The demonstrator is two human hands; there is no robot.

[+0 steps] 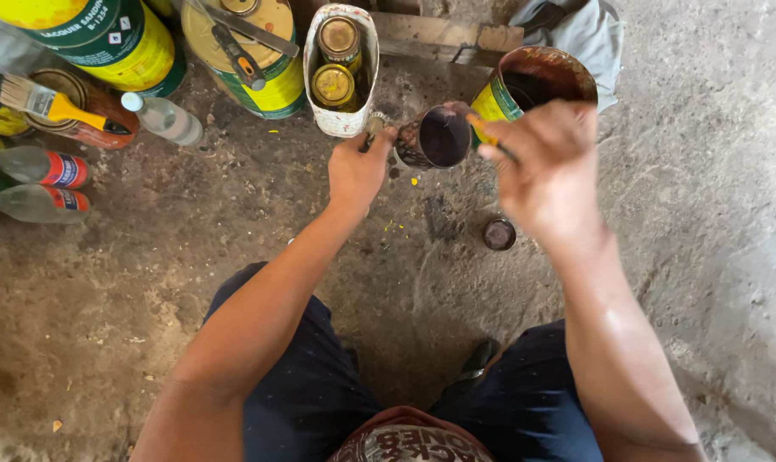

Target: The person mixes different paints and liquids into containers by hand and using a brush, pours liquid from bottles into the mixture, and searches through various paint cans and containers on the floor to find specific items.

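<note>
Knees in dark shorts frame the concrete floor. Left hand clamps the small dark tin on the floor by its rim — right hand, fingers pinched shut on a thin stick, hovers just beside it, big open can behind.

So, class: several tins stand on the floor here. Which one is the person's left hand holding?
The small dark tin in the middle: the left hand grips its side. The big yellow tins stand untouched.

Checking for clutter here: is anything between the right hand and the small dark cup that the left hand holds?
Nothing visible: the right hand, gripping a thin stick, hangs right beside the cup, which the left hand steadies.
</note>
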